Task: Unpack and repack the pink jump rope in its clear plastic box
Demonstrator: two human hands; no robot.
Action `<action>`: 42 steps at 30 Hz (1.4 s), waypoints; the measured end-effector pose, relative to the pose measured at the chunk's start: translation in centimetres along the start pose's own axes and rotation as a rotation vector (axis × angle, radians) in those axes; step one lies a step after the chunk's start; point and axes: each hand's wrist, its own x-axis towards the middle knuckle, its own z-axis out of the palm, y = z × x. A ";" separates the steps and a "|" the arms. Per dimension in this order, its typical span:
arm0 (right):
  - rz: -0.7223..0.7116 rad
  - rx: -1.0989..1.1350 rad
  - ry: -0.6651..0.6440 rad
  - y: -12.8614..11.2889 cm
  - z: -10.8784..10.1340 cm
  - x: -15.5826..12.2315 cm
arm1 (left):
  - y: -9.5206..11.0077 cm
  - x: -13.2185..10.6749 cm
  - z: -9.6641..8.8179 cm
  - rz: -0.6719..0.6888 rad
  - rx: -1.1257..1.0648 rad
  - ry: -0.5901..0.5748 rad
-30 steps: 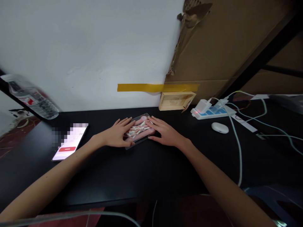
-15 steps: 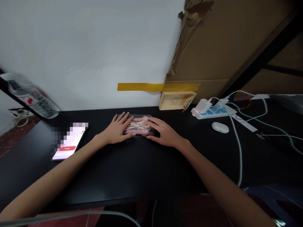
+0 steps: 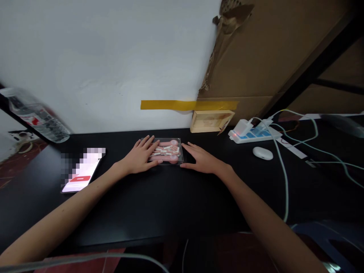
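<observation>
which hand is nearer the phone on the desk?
Left. The left hand lies with its fingers on the clear box, just right of the phone; the right hand rests at the box's other side.

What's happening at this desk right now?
A person has both hands flat and open at a black desk. The left hand lies on the left part of a clear case that holds pink and small white pieces. The right hand rests on the desk at the case's right edge; whether it touches the case is hard to tell. A lit phone lies to the left, a power strip to the right.
</observation>
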 end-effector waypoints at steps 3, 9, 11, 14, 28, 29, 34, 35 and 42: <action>0.003 0.003 -0.004 -0.1 -0.2 -0.1 | 0.0 0.0 -0.1 0.001 0.014 -0.008; 0.073 0.039 -0.001 0.3 -0.8 -0.4 | 0.1 0.0 -0.2 0.010 0.011 0.004; 0.067 0.078 -0.016 0.5 -1.2 -0.5 | 0.1 0.0 -0.2 0.009 0.020 0.001; 0.110 0.160 -0.090 0.8 -1.8 -0.7 | 0.1 0.0 -0.1 0.010 0.030 0.005; 0.008 0.439 -0.133 2.3 -3.6 -1.2 | -0.1 0.0 0.4 0.036 0.062 0.062; -0.030 0.442 -0.111 2.2 -3.5 -1.1 | -0.1 0.0 0.5 0.038 0.061 0.064; -0.086 0.335 0.094 1.2 -0.9 0.2 | -0.2 0.0 0.6 0.042 0.064 0.072; -0.078 0.305 0.150 0.9 -0.2 0.5 | -0.2 0.0 0.6 0.042 0.063 0.076; -0.027 0.110 0.272 -0.3 2.0 1.3 | 0.2 0.1 0.5 0.036 0.089 0.061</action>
